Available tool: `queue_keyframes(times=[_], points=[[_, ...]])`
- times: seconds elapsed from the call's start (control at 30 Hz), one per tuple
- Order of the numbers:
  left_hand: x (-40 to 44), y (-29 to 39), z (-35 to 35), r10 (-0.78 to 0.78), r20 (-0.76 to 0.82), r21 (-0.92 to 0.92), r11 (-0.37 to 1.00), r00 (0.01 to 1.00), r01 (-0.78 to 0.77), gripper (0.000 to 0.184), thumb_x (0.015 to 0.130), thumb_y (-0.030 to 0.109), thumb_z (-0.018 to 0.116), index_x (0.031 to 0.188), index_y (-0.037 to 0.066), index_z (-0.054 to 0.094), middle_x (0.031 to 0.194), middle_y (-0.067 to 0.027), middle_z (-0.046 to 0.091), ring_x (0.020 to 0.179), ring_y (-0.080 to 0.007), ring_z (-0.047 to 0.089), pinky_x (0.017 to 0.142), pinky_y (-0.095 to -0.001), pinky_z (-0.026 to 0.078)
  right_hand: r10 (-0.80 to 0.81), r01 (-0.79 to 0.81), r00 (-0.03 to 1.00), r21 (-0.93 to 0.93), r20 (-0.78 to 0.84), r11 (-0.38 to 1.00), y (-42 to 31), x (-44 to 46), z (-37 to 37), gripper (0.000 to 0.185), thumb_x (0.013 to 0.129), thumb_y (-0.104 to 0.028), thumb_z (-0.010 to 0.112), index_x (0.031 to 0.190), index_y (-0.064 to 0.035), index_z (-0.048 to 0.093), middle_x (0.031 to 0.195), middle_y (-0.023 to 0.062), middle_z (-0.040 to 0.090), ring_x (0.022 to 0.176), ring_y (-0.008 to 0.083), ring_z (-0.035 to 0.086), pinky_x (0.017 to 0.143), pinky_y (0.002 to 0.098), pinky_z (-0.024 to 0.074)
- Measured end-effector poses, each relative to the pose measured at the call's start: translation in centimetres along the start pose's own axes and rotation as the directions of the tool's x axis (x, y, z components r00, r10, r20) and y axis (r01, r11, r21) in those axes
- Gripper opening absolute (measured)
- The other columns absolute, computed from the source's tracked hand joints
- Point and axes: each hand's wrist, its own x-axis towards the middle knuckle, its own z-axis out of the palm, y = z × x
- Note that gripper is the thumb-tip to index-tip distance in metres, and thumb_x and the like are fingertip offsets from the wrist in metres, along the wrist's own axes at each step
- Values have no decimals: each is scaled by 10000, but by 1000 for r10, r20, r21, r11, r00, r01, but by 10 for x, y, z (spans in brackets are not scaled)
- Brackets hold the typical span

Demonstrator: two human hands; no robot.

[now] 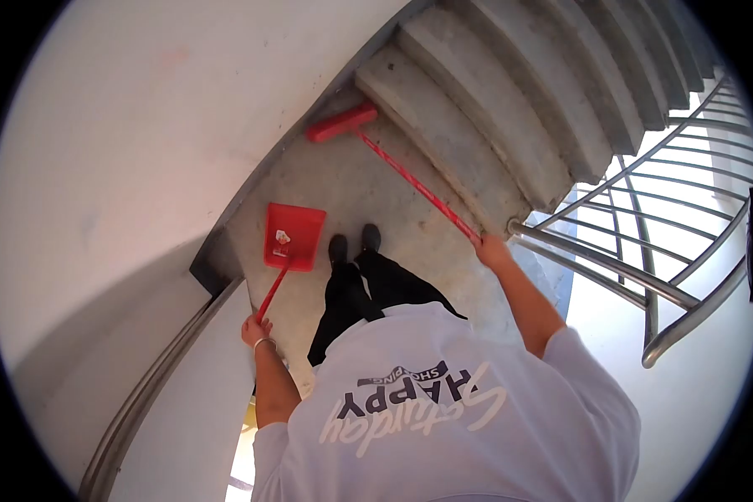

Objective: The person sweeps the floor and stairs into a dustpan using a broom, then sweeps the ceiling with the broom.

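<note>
My left hand [256, 330] is closed round the handle of a red dustpan [307, 227]. The pan is down at the landing floor, left of my feet, with a small whitish and reddish scrap [282, 238] on it. In my right hand [493, 252] is the upper end of a red patterned broom handle. That broom [410, 178] slants away to the far left, and its red head [341, 123] rests by the wall at the foot of the steps. Its bristles are hidden from above.
Concrete stairs [477, 92] curve upward at the far right. A metal railing [644, 280] stands to my right, and another handrail [161, 381] runs along the lower left. The curved white wall [159, 125] bounds the landing [393, 188]. My black shoes [338, 250] are on the landing.
</note>
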Motion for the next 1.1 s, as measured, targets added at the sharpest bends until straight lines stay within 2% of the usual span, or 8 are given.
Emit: queue_keyframes(times=[0.17,0.27,0.4,0.53,0.73,0.87,0.93,1.1], points=[[5,-4,-5,30,29,10,999,999,-30,162,781,140,561,870,5,560,677,-96,572,502,-189,566,400,-282,476,97,-97,995,6,-24,995,-13,-69,-31,505,869,-468,415,853,-8,621,873,234,612,837,400,587,729,478,454],[3,3,-5,37,38,47,998,999,-39,155,774,135,566,853,1,565,655,-91,558,485,-183,552,390,-281,463,51,-57,996,-77,-77,995,-32,-34,-16,488,876,-463,403,887,-26,620,880,212,624,841,391,594,754,475,457],[12,15,-5,46,96,93,994,994,-55,147,767,125,571,843,0,564,652,-91,554,473,-178,541,385,-276,453,64,-65,997,-26,-45,998,-11,-8,24,511,875,-474,394,894,-16,621,912,225,617,864,394,588,767,470,456],[24,15,-5,50,128,153,986,990,-70,154,771,122,568,848,-11,562,642,-103,558,477,-194,548,389,-296,459,153,-153,988,16,19,988,46,-63,66,505,859,-469,425,856,-9,634,885,246,609,835,405,585,746,470,456],[29,9,-21,49,226,188,978,973,-93,184,767,129,591,858,-30,576,702,-112,578,527,-202,589,406,-274,479,258,-260,964,13,67,966,19,-166,25,489,877,-465,397,898,-23,604,909,228,612,884,390,579,770,468,454],[25,10,-23,48,324,245,960,945,-133,185,776,126,591,876,-29,582,717,-106,580,529,-197,586,407,-269,478,203,-203,979,5,18,979,-21,-116,44,475,879,-468,394,937,-42,595,894,219,617,882,373,588,762,470,457],[28,12,-23,27,364,279,951,931,-137,180,775,129,578,868,-24,590,703,-103,578,520,-188,573,418,-274,472,200,-198,980,80,-17,977,-39,-96,56,484,872,-475,402,940,-41,604,911,214,619,888,376,586,773,465,455],[36,19,-27,-20,419,335,933,908,-134,167,775,96,597,889,-26,587,724,-98,583,530,-187,584,421,-256,480,320,-330,944,192,83,924,26,-119,121,521,837,-498,455,856,-11,640,864,229,619,865,385,584,745,445,457]])
